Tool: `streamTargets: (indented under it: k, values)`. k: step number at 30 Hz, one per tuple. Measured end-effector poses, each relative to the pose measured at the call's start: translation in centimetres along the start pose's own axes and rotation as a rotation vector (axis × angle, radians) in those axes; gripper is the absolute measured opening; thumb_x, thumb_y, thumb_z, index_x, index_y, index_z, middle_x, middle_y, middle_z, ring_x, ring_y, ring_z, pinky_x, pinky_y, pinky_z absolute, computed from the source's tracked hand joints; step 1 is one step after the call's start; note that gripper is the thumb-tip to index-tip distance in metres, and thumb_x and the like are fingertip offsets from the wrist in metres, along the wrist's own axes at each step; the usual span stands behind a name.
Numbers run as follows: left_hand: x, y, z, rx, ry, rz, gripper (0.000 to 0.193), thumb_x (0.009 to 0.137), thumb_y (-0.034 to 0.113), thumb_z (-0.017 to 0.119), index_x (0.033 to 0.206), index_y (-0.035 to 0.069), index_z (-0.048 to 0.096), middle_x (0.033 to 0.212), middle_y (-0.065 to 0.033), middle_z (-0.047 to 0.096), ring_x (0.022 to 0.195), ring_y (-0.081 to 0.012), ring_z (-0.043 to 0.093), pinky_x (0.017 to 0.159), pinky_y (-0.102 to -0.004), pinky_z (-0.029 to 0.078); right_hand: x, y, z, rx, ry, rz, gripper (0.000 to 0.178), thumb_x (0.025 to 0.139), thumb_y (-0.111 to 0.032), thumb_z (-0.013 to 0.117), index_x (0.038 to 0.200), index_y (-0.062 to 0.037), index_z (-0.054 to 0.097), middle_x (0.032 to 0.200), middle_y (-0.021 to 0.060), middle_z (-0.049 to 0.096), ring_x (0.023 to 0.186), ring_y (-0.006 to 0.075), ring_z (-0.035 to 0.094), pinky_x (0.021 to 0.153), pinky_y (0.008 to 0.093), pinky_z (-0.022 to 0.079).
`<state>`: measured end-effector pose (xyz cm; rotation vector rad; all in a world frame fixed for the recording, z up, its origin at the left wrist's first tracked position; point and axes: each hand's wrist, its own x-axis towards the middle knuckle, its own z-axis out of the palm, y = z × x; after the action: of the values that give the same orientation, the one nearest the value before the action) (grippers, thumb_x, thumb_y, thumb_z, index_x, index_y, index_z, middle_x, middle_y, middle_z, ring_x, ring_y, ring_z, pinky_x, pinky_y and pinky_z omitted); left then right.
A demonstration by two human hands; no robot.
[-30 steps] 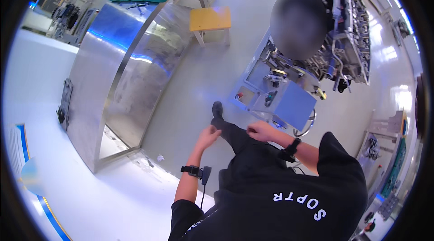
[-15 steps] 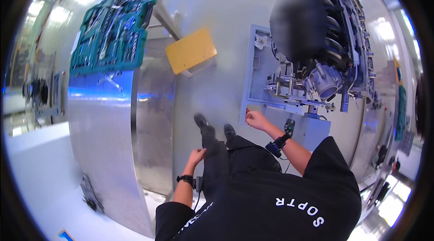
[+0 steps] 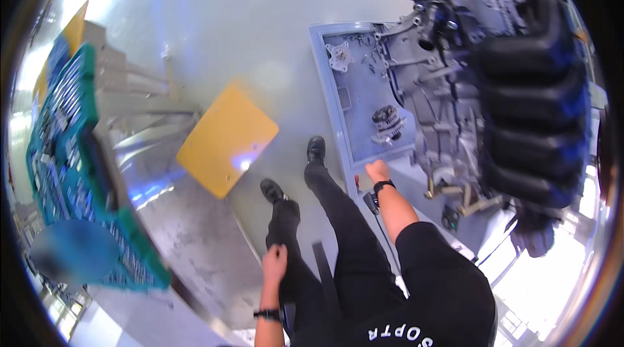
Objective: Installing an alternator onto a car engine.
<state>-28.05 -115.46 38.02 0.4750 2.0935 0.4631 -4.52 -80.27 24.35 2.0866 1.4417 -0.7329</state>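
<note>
My right hand [image 3: 377, 170] is held over the near edge of the blue-grey tray [image 3: 341, 127], fingers curled closed with nothing visible in them. My left hand [image 3: 275, 261] hangs beside my left thigh, loosely closed, and no object shows in it. Each wrist wears a black strap. Above the tray's right side stands an engine [image 3: 448, 80] with a black ribbed intake manifold [image 3: 536, 113]. In the tray lie an alternator [image 3: 389, 122], a flat silver metal part [image 3: 339, 56] and several small bolts [image 3: 372, 59].
A yellow-topped step stool [image 3: 227, 139] stands on the floor ahead to the left. Farther left, an open teal tool case [image 3: 65, 132] lies on a metal bench [image 3: 201, 243]. A cable [image 3: 385, 236] runs down from my right wrist.
My view has turned and moved closer to the engine, and my feet have stepped. The tool case has shifted toward the left rim. The alternator now shows in the tray.
</note>
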Motion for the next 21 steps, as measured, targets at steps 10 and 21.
streamTargets:
  k: [10,21]
  values:
    - [11.0,2.3,4.4,0.198,0.231,0.117,0.023,0.077,0.017,0.057,0.058,0.007,0.048,0.048,-0.0092,0.044,0.042,-0.0288,0.048,0.041,-0.037,0.035,28.3,3.5,1.2,0.436,0.069,0.28,0.023,0.065,-0.02,0.061,0.073,0.0009,0.063,0.06,0.0145,0.059,0.05,0.024,0.058,0.048,0.0351,0.045]
    - [12.9,3.7,4.5,0.207,0.133,0.146,0.022,0.08,0.014,0.054,0.062,0.003,0.05,0.052,-0.0133,0.047,0.045,-0.0301,0.048,0.044,-0.038,0.034,24.2,6.2,3.2,1.273,-0.317,0.359,0.033,0.078,-0.015,0.058,0.106,-0.0001,0.05,0.109,0.0218,0.05,0.098,0.0369,0.058,0.089,0.0519,0.048]
